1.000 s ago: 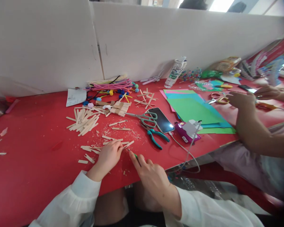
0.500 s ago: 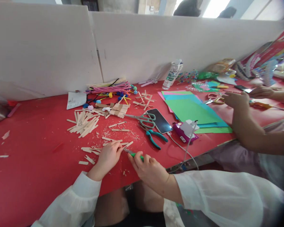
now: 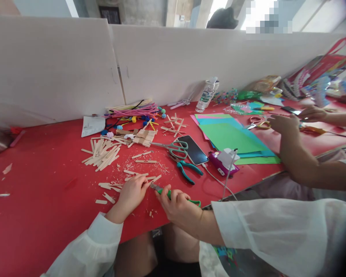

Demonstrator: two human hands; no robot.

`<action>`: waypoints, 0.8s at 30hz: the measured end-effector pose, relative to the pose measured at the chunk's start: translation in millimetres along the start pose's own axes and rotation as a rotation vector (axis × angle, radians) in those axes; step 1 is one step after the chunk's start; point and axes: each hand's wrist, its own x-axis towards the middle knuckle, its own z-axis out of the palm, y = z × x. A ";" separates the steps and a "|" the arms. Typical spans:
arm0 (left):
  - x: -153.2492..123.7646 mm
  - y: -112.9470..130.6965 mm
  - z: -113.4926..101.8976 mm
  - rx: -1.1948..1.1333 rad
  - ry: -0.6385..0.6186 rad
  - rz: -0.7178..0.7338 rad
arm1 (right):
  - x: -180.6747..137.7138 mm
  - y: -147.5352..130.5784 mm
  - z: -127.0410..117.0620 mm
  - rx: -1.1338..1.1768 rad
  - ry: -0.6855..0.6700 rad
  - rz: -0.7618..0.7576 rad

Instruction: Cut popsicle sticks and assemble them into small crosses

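My right hand (image 3: 177,204) is wrapped round green-handled pliers (image 3: 194,202), whose metal jaws point left. Those jaws meet the fingertips of my left hand (image 3: 132,193), which pinches a small wooden craft stick, mostly hidden by the fingers. Just behind the left fingers lie loose craft sticks (image 3: 136,172). Cut stick pieces (image 3: 108,197) rest to the left of that hand. Pale wood shavings are scattered on the red table (image 3: 60,215) around both hands.
Beyond my hands are a stick pile (image 3: 103,154), scissors (image 3: 177,149), teal pliers (image 3: 188,171), a phone (image 3: 192,149) and a purple power bank (image 3: 223,163) with a cable. Coloured paper (image 3: 233,136) and a water bottle (image 3: 207,94) stand farther right, near another person's hands (image 3: 285,123).
My right hand has turned slightly, showing more of the green handles, and the jaws are now closer to the left fingertips. The view has tilted up a little.
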 end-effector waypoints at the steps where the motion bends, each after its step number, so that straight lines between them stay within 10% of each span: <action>1: 0.0 0.3 -0.4 -0.008 -0.006 -0.001 | 1.1 0.9 -2.0 -0.015 -0.018 -0.006; 12: -0.9 -0.8 0.5 -0.005 0.025 0.017 | -14.5 12.3 2.5 0.416 -0.180 0.201; 18: -0.5 1.0 -0.3 -0.005 0.010 -0.008 | -17.1 8.5 19.3 1.091 0.061 0.441; 24: -1.0 0.2 1.1 0.015 0.009 -0.002 | -8.7 4.8 19.2 1.227 0.068 0.534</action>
